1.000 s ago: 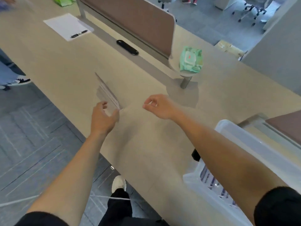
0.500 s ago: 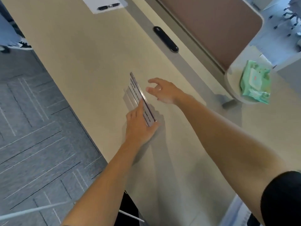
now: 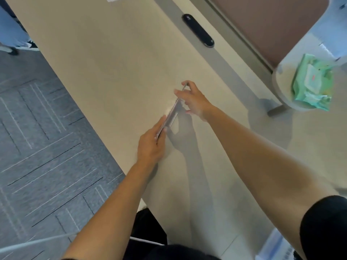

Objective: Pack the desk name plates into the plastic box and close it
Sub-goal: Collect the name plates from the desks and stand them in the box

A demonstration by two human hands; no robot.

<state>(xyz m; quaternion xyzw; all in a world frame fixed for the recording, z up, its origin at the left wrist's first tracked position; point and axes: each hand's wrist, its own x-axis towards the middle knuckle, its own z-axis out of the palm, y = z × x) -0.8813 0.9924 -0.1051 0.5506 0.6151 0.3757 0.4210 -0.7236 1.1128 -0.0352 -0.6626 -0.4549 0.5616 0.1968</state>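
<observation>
Half a second before, only the left hand had been on the desk name plate, and the right hand had hovered open beside its far end. Now the right hand had closed in, so both hands held the clear plate, one at each end. The plate seemed raised on edge above the table, though whether its lower edge had left the surface could not be told. With both ends secured, it looked ready to be carried to the plastic box, of which only a blurred corner showed at the lower right, well apart from the hands.

The left arm reached forward, its grip narrow, thumb and fingers pinching the near end of the plate. The right arm stretched across from the right, wrist bent, fingers spread over the far end and thumb pressed to the nearer face.
</observation>
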